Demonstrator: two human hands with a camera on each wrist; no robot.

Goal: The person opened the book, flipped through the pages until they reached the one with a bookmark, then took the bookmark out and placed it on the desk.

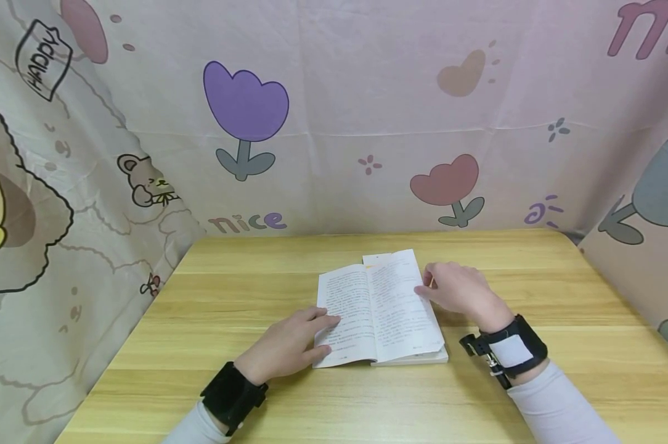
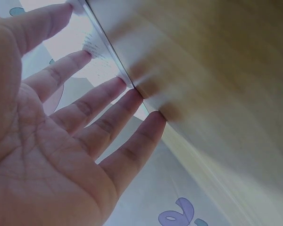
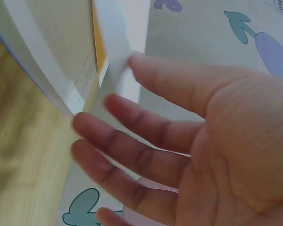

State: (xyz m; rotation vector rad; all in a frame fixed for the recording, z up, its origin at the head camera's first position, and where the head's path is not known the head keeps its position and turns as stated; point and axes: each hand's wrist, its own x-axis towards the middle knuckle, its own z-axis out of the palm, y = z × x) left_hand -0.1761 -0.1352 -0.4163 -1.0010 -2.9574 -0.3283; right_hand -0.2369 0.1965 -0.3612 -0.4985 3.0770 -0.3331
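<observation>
An open book (image 1: 347, 314) with lines of printed text lies on the table, its right side thicker than its left. My left hand (image 1: 292, 345) rests at the book's left edge, thumb and a fingertip over the left page; the left wrist view shows its fingers (image 2: 108, 127) extended and spread. At the right page's outer edge is my right hand (image 1: 458, 288), its thumb touching the paper. In the right wrist view that thumb (image 3: 170, 82) meets a raised white page (image 3: 114, 42), while the other fingers stay loosely bent and apart from it.
A light wooden table (image 1: 245, 277) carries the book. A white sheet corner (image 1: 374, 259) sticks out past the book's top edge, and an orange strip (image 3: 100, 44) shows among the pages. Printed cloth (image 1: 334, 92) hangs behind the table and along both sides.
</observation>
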